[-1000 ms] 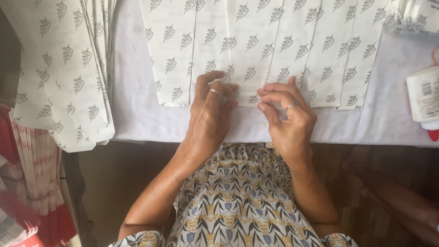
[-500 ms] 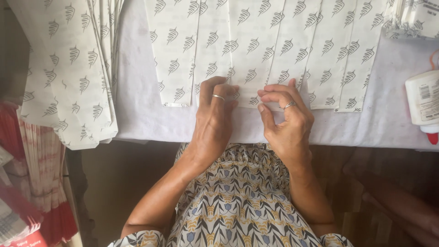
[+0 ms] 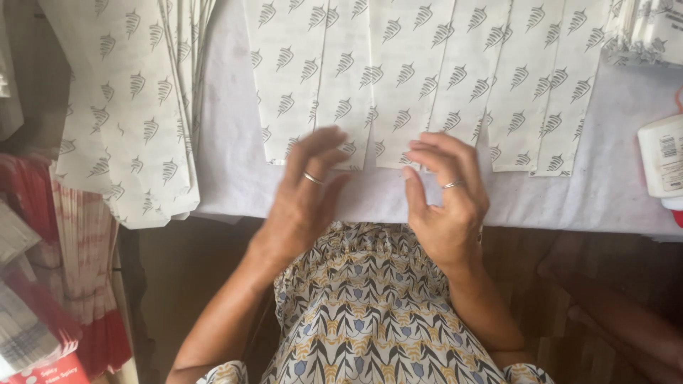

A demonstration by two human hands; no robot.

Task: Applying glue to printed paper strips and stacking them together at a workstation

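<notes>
left hand [image 3: 307,195] fingers spread on printed paper sheets [image 3: 405,78] | right hand [image 3: 445,195] fingers curled, touching

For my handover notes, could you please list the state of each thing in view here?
Left hand: fingers spread, fingertips on a printed paper sheet.
Right hand: fingers curled at the sheet's lower edge.
Printed paper sheets: flat, overlapping in a row.
Paper stack: piled, overhanging the table edge.
Glue bottle: at the right edge, partly out of frame.
</notes>
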